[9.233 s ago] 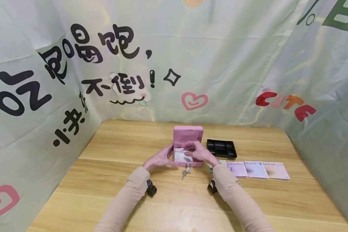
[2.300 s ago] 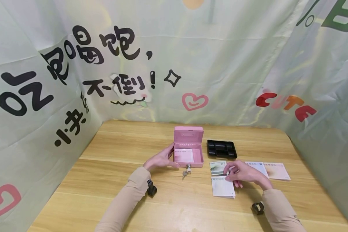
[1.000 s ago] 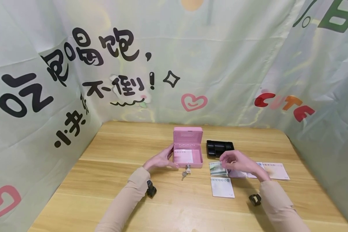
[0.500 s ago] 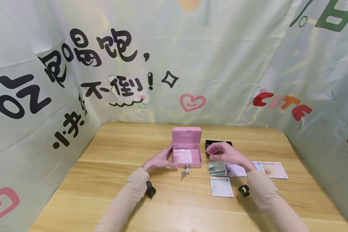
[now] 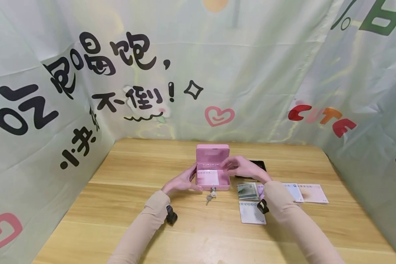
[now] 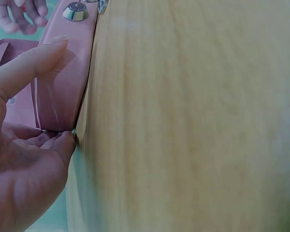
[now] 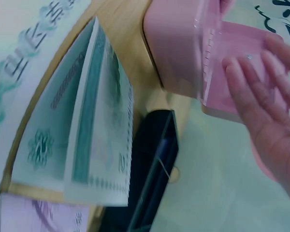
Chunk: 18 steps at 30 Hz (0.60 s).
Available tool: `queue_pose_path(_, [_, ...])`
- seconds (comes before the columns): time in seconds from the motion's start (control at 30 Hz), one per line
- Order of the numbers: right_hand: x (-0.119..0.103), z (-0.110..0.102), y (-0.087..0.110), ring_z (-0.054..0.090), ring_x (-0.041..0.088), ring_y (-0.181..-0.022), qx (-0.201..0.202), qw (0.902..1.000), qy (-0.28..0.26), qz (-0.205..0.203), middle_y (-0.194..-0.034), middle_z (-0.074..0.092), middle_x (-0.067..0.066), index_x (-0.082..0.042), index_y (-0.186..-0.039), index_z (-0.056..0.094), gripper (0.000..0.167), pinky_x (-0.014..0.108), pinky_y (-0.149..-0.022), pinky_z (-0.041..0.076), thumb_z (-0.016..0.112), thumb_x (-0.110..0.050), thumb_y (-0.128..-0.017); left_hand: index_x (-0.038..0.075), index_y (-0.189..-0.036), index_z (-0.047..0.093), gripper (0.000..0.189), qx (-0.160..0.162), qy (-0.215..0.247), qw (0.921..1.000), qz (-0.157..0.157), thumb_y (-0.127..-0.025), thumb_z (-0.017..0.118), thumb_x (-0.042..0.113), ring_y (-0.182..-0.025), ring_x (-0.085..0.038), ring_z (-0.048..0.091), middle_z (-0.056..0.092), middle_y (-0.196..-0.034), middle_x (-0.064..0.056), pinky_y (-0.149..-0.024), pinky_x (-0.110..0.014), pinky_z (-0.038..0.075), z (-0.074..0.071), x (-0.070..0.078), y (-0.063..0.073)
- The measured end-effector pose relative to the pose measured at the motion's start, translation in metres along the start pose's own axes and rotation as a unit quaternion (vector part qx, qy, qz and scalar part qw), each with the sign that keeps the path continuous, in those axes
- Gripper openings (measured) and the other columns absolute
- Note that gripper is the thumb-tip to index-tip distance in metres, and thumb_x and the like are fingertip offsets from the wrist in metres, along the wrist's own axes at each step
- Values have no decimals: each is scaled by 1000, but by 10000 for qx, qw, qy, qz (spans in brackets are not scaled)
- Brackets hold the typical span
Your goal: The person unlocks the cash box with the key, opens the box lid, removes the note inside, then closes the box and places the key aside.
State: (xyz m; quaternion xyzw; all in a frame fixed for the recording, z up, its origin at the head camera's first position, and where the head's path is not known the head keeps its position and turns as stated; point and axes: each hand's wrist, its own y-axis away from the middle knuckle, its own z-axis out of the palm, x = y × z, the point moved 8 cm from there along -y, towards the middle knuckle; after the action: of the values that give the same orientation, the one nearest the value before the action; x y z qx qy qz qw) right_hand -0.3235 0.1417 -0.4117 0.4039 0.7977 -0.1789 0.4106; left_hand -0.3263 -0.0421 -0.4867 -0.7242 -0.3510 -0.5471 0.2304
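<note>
A pink cash box (image 5: 212, 188) stands with its lid raised, and a key hangs from its front lock (image 6: 76, 11). Inside, at the left, lies a stack of pink banknotes (image 5: 208, 177). My left hand (image 5: 181, 182) grips the box's front left corner, thumb on the front wall and fingers at the side. My right hand (image 5: 242, 167) is over the right part of the box, its fingers loosely bent with no object showing between them. Right of the box lies a folded green banknote (image 7: 106, 121), one half tilted up; a whitish stack of notes (image 5: 252, 212) lies before it.
A black compartment tray (image 5: 259, 165) sits behind the notes, partly covered by my right hand. Further right lie purple notes (image 5: 260, 190), blue notes (image 5: 293, 191) and pinkish-orange notes (image 5: 314, 193). A printed curtain (image 5: 257, 91) closes off the table's back and sides.
My right hand has moved left from the notes to over the box. The whitish stack was in the box earlier and now lies on the table. My left hand has stayed put.
</note>
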Motion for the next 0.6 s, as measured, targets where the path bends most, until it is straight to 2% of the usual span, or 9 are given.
queue_pose_path(0.1, [1,9,-9,66,38,-117,-265,9994,-206,53,-124,67,29,8,-123,62,34,45,-102,57,68,-4,-93,6,-162,-1,119,-3,-18,10000,6,-75,80,-4,-159,-32,7,5,-171,-17,-132,-45,10,0,0,0])
queue_pose_path(0.27, [5,19,-23,66,37,-119,-505,9980,-350,141,-125,67,27,8,-124,62,35,45,-104,56,69,-6,-92,4,-162,-3,118,-36,3,10000,-7,-77,79,-3,-159,-34,5,2,-170,-19,-132,-46,9,0,0,1])
queue_pose_path(0.47, [7,26,-38,63,41,-123,-612,9971,-405,184,-127,66,28,9,-125,62,35,45,-107,55,67,-3,-92,5,-162,-2,118,-9,-11,10000,-13,-77,79,-3,-159,-32,6,2,-171,-17,-132,-44,9,0,2,2])
queue_pose_path(0.6, [12,29,-44,59,41,-128,-608,9963,-490,356,-130,65,27,9,-125,62,36,48,-111,52,68,-3,-92,6,-162,-4,119,-18,82,9999,57,-76,79,-6,-159,-33,5,2,-171,-17,-132,-45,9,1,2,1])
